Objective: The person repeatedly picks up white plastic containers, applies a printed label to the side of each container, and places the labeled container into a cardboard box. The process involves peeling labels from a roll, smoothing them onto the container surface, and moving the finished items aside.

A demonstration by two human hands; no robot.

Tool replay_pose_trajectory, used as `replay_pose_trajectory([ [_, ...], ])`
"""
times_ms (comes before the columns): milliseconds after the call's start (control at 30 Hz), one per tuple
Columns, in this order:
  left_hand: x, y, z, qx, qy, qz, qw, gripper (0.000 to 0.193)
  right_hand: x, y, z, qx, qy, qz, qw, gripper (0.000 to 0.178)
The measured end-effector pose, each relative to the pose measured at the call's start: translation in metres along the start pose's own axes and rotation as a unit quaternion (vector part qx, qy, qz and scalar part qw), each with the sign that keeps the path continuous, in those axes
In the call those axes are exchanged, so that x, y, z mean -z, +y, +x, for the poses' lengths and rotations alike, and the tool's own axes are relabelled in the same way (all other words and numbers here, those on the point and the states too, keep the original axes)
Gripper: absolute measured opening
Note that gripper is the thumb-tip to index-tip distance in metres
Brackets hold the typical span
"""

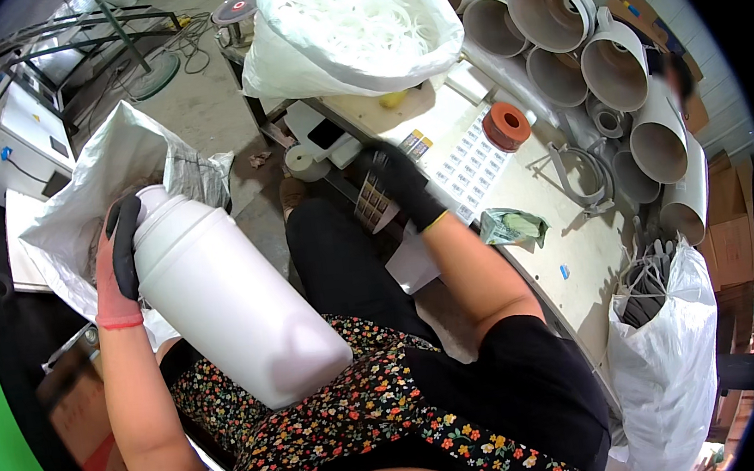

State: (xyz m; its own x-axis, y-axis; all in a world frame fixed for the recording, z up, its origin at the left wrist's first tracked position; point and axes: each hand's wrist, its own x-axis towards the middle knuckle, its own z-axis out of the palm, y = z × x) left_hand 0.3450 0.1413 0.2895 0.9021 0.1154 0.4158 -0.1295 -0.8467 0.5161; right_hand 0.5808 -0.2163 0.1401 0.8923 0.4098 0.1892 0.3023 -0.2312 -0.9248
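While you sit at the desk (524, 219), your left hand (117, 265), in a pink and black work glove, has its grip closed around the neck end of a large white plastic bottle (231, 303). The bottle lies tilted across your lap, its long axis running from the capped top at your left hand down toward your flowered apron, base nearest your body. Behind that hand gapes an open white woven sack (109, 173), just beside the bottle's top.

Your right hand (403, 177), in a black glove, reaches out over the desk edge onto a sheet of small printed labels (471, 164); its fingers curl down on the sheet, but whether they pinch anything is hidden. So the left hand alone carries the bottle, and the labels lie well apart to its right.

Farther off sit an orange tape roll (506, 126), a big white bag of pale plastic rings (353, 24) and a row of white bucket-like tubs (618, 68). A neighbouring person is only partly visible at the far right.
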Motion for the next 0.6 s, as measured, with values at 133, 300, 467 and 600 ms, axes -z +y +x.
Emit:
replay_pose_trajectory([
  [133, -0.020, 0.007, 0.014, 0.214, 0.021, -0.236, 0.948, 0.028, 0.077, 0.063, 0.025, 0.088, 0.167, -0.321, 0.928, 0.037],
  [300, -0.028, 0.007, 0.021, 0.185, 0.025, -0.225, 0.956, 0.030, 0.078, 0.060, 0.030, 0.096, 0.176, -0.385, 0.901, 0.028],
  [467, -0.030, -0.002, 0.019, 0.099, 0.006, -0.114, 0.989, 0.030, 0.077, 0.061, 0.037, 0.039, 0.184, -0.407, 0.894, 0.021],
  [600, -0.030, -0.009, 0.011, 0.085, 0.029, -0.142, 0.986, 0.029, 0.076, 0.058, 0.041, 0.030, 0.180, -0.412, 0.893, 0.017],
])
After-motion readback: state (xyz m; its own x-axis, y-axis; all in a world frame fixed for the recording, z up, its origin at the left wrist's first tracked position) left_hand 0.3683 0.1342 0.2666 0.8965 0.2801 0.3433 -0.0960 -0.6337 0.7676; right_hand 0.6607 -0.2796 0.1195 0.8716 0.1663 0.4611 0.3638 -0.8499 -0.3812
